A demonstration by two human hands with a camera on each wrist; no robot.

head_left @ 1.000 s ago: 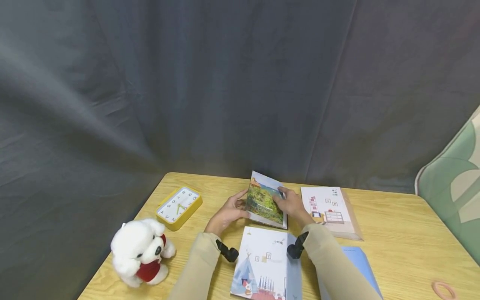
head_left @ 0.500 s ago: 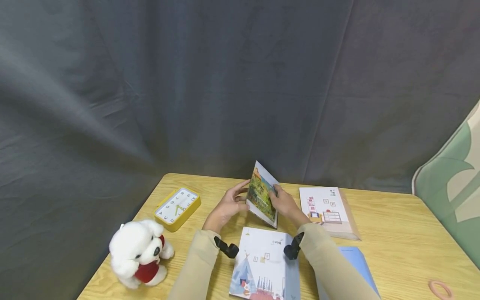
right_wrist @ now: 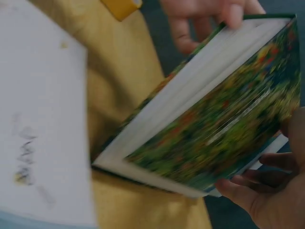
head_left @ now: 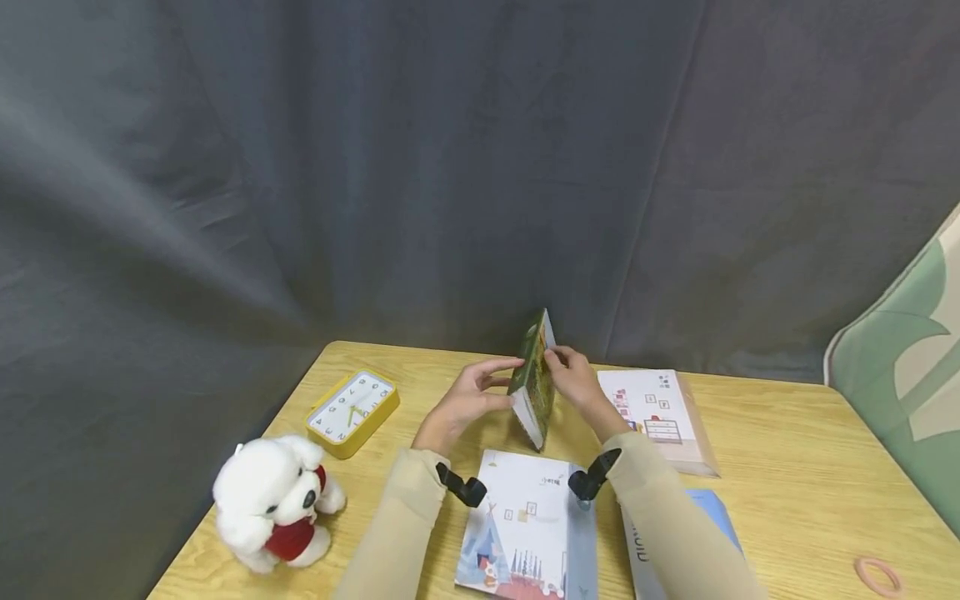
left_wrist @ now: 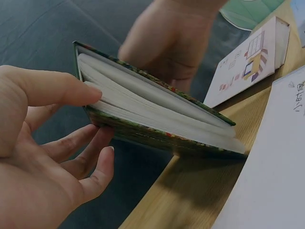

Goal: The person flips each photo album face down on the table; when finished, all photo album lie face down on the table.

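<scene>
A small hardcover book (head_left: 534, 383) with a colourful landscape on its cover stands steeply tilted near the table's back edge. My left hand (head_left: 467, 402) pinches it by the spine side; in the left wrist view the thumb lies on the page edges (left_wrist: 157, 105) and other fingers are beneath the cover. From the other side, my right hand (head_left: 579, 385) grips the cover's edge, its fingertips partly hidden by the book. In front lies a white book (head_left: 517, 525) with a tent drawing. Whether the held book's low corner touches the table cannot be told.
Right of the hands lies another white book (head_left: 660, 425). A blue book (head_left: 714, 510) is partly under my right forearm. At left are a yellow clock (head_left: 352, 414) and a white plush dog (head_left: 270, 504). A pink ring (head_left: 879, 575) lies at the front right; a dark curtain (head_left: 480, 167) hangs behind.
The held book has turned from showing its landscape face to nearly edge-on, with its top swinging up and right. Both hands stay on it. The books, clock and dog stay in place.
</scene>
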